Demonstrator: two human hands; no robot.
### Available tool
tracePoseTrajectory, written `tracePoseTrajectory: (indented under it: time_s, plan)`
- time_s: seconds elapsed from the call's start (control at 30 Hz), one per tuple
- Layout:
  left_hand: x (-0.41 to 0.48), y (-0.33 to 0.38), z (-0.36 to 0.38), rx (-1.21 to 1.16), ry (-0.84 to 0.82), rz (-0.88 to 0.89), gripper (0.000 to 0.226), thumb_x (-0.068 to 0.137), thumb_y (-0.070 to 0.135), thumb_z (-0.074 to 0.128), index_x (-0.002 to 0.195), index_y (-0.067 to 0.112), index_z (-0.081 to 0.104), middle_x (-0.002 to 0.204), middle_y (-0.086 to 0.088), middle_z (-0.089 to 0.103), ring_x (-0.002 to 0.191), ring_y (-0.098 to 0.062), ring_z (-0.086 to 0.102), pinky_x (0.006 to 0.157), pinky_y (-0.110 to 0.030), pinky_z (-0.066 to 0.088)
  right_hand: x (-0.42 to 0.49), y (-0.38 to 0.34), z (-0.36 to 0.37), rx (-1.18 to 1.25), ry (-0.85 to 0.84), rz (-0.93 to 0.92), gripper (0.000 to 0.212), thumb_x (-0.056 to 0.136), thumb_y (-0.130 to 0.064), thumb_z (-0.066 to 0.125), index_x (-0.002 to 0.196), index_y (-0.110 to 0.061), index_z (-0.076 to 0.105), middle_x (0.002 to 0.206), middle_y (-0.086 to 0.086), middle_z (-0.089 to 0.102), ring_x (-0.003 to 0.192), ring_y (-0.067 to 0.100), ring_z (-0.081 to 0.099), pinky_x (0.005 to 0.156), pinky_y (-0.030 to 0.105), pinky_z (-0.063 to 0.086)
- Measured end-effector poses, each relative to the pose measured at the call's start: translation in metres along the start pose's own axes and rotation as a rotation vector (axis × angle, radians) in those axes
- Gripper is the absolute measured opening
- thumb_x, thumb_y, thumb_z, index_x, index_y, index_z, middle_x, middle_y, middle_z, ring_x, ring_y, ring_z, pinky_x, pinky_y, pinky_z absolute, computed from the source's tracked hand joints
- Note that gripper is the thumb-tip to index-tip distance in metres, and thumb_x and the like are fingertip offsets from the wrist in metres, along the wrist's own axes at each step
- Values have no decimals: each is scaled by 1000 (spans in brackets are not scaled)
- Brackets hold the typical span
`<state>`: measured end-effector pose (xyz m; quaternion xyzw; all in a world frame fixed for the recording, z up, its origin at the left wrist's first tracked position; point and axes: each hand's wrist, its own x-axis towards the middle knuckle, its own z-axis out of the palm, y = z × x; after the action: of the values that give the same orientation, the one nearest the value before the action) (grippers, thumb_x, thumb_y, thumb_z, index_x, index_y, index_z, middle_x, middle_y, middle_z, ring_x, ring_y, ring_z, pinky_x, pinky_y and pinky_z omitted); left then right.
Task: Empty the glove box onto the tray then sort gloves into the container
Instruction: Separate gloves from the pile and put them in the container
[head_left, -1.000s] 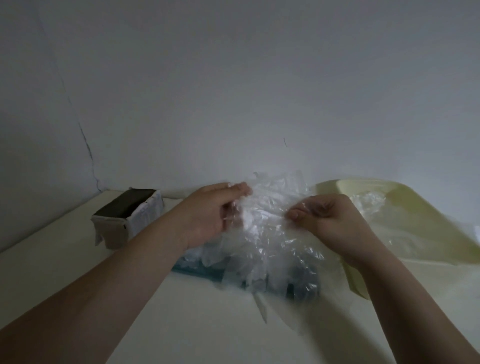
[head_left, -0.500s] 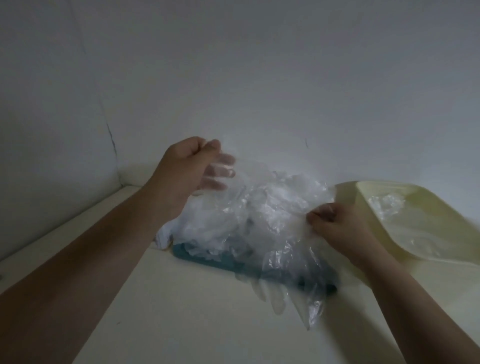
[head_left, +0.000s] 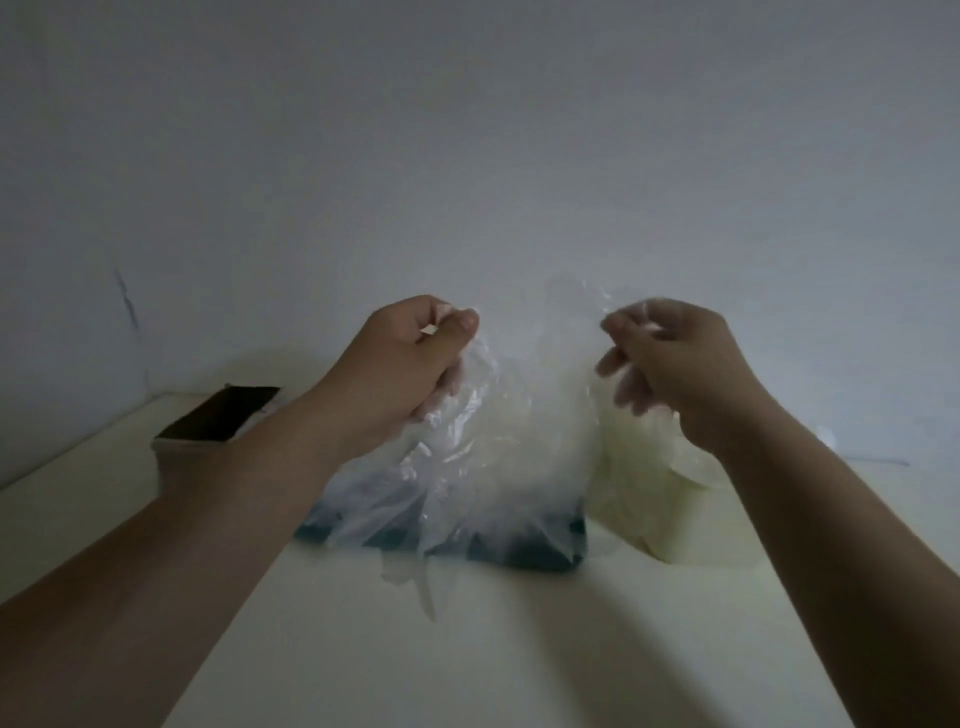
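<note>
A clear plastic glove hangs stretched between both hands above the table. My left hand pinches its left edge with curled fingers. My right hand pinches its right edge. Under it lies a heap of clear gloves on a dark teal tray; a few glove fingers trail over the tray's front edge. The pale yellow container stands to the tray's right, partly behind my right wrist. The open glove box sits at the left, its dark inside showing.
Everything stands on a cream table set against a plain grey wall. A crack runs down the wall at the left. The scene is dim and the raised glove is blurred.
Both hands have risen and moved apart, lifting one glove off the heap and spreading it. The left hand, open half a second ago, now pinches the glove. The glove box is back in view.
</note>
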<state>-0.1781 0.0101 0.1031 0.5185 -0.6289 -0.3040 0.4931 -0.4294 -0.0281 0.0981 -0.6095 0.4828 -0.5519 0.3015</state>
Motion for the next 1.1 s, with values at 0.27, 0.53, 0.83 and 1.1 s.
tracePoseTrajectory:
  time_s: [0.27, 0.53, 0.83, 1.1]
  plan:
    - [11, 11, 62, -77, -378, -283, 47, 68, 56, 78, 95, 18, 73, 92, 3, 76, 85, -21, 57, 65, -27, 42, 40, 25, -95, -435, -65, 120, 13, 95, -28, 72, 91, -16, 74, 69, 11, 74, 38, 14, 39, 45, 22, 30]
    - [30, 20, 65, -498, -626, -122, 11, 87, 20, 75, 78, 18, 68, 90, -10, 74, 63, -13, 62, 49, -22, 46, 79, 66, -104, -749, -181, 121, 9, 95, -20, 70, 88, -16, 73, 72, 9, 73, 44, 16, 62, 40, 20, 44]
    - [85, 31, 135, -571, -491, -192, 10, 97, 6, 65, 94, 14, 62, 98, -15, 77, 72, -18, 74, 62, -29, 61, 94, 85, -103, -899, -214, 87, 28, 99, -1, 56, 127, 1, 62, 123, 23, 66, 113, 40, 63, 98, 44, 51]
    - [124, -1, 231, -300, -307, -266, 28, 83, -17, 73, 85, 8, 60, 82, -18, 68, 68, -27, 72, 68, -40, 63, 81, 51, -162, -657, 16, 61, 47, 91, -25, 78, 135, -25, 62, 131, -1, 64, 122, 20, 62, 105, 40, 51]
